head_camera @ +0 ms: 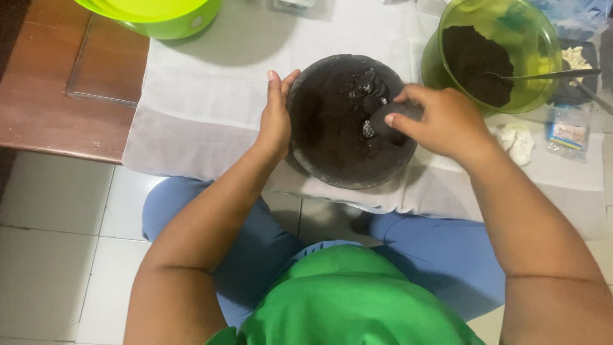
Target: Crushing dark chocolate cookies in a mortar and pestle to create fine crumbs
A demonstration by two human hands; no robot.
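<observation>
Round dark stone mortar [332,137] on white cloth [211,96] at near edge of desk [51,96], holding dark ground paste. Dark stone pestle [394,118] inside, right side of bowl; right hand [444,121] fingers wrapped tight around it. Left hand [276,118] flat against mortar's left rim, fingers pressed together. Behind right: translucent green bowl [533,83] of dark powder with metal spoon [543,75]. Far left: lime-green plastic container [159,16].
</observation>
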